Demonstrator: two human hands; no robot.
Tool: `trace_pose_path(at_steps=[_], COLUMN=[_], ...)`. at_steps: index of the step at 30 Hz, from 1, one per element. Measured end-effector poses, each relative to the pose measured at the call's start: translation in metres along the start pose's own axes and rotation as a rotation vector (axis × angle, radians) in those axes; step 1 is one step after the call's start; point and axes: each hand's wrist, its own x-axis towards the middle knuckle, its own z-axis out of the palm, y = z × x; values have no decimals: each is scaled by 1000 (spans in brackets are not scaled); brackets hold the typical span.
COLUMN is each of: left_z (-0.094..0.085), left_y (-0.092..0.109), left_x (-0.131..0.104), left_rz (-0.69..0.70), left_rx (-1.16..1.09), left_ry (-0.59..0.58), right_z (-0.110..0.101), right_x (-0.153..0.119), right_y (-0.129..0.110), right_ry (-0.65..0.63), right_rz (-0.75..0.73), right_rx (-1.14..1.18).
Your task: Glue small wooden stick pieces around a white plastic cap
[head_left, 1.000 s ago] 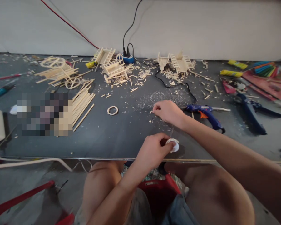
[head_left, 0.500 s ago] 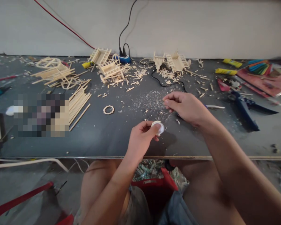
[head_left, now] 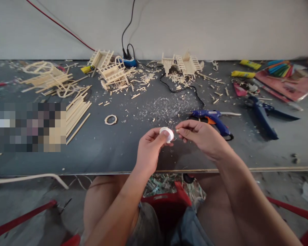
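My left hand (head_left: 149, 148) is closed on a small white disc (head_left: 170, 136) with a pale rim, the thumb lying across its face. Close to the disc's right side, my right hand (head_left: 201, 137) pinches a tiny pale piece of wooden stick (head_left: 177, 130) between thumb and fingertips; a narrow gap separates the two hands. Just behind the right hand lies a blue glue gun (head_left: 213, 118) with an orange trigger, partly covered by that hand. A small wooden ring (head_left: 110, 119) rests on the table to the left of my hands.
Loose wooden sticks (head_left: 78, 118) lie at the left near a blurred-out patch. Stick-built models (head_left: 114, 76) and several offcuts spread along the back, beside a blue power socket (head_left: 129, 62). Blue-handled cutters (head_left: 265, 119) and yellow glue tubes (head_left: 243, 74) lie at the right.
My right hand has come down towards the disc, uncovering much of the glue gun. The left hand has tilted the disc, still holding it. The view has shifted slightly to the right.
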Motion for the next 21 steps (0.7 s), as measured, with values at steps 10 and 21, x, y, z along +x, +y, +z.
trace_pose_path(at_steps=[10,21], left_z=[-1,-2], left_y=[-3,-2], left_x=[2,-1], left_rz=[4,20], left_rx=[-2,19], left_ry=[-28,-19], right_z=[9,18], right_x=[-5,-10], right_y=[3,9], right_ry=[109,128], right_rz=[-97,-185], right_rx=[-102,-51])
